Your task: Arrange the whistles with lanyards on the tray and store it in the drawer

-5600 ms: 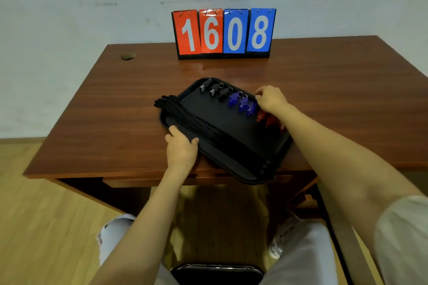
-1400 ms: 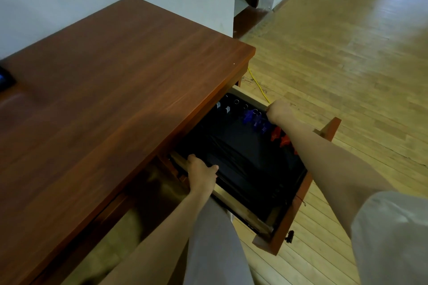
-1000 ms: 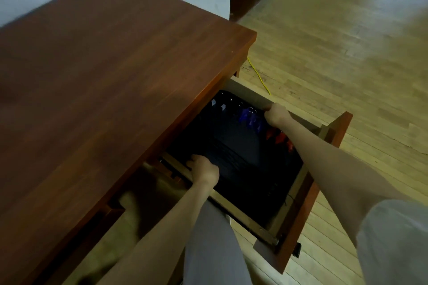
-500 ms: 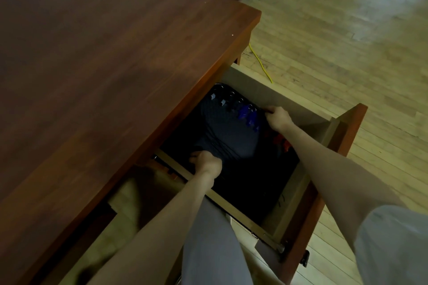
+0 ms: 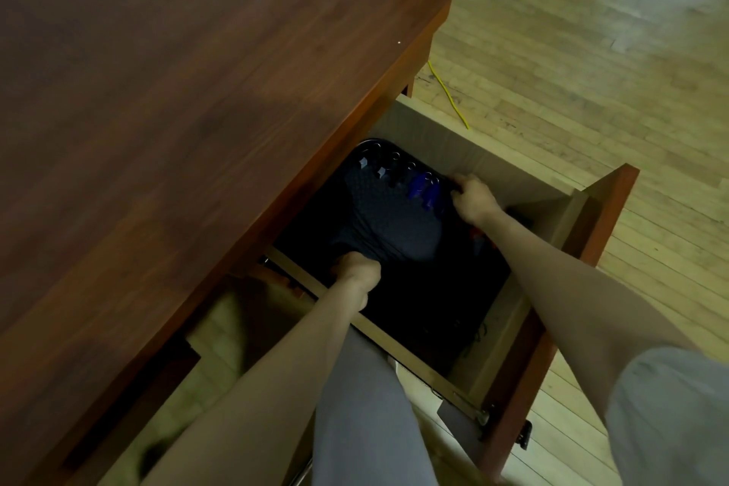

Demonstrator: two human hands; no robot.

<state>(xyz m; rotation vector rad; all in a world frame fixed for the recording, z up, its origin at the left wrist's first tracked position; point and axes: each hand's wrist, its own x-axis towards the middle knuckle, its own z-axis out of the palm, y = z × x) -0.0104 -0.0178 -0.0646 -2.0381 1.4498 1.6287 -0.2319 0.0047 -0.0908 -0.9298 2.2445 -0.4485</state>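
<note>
The black tray [image 5: 394,217] lies inside the open wooden drawer [image 5: 599,225], partly under the desk top. Along its far rim sit black whistles [image 5: 380,170] and blue whistles [image 5: 424,185]; a bit of a red whistle [image 5: 476,237] shows beside my right forearm. The black lanyards are hard to tell apart from the dark tray. My left hand [image 5: 357,270] grips the tray's near edge, just over the drawer's side rail. My right hand [image 5: 471,199] grips the far rim next to the blue whistles.
The brown desk top [image 5: 197,91] overhangs the drawer on the left. The drawer front [image 5: 552,331] juts out to the right over the wooden floor, where a yellow cord [image 5: 447,93] lies. My legs are below the drawer.
The tray went from the desk top into the open drawer. Over the last second it sank lower and slid further in under the desk, with both hands still holding it.
</note>
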